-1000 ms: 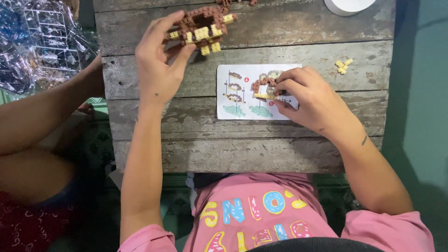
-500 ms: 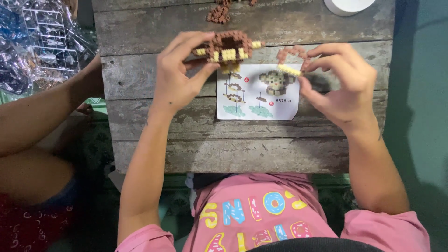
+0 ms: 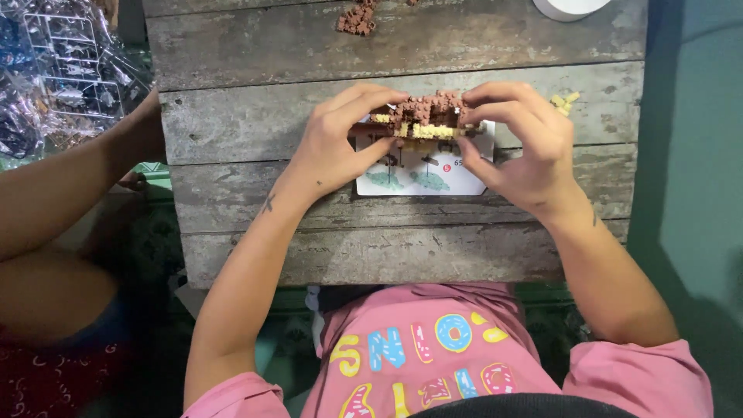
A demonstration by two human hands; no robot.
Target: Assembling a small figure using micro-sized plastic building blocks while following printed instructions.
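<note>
Brick model (image 3: pixel 424 118), brown and yellow, partly assembled, is pinched between left hand (image 3: pixel 337 151) and right hand (image 3: pixel 520 147), both grips closed on it above the instruction sheet (image 3: pixel 433 176); loose bricks (image 3: pixel 357 17) remain on the worktop (image 3: pixel 255 116).

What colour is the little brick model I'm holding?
Mostly brown with a yellow band, seen in the head view: the brick model between both hands.

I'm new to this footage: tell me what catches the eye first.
A brown and yellow small-brick model is held between the left hand and right hand, above a white printed instruction sheet on the weathered grey plank table. Another person's bare arm rests at the table's left edge.
</note>
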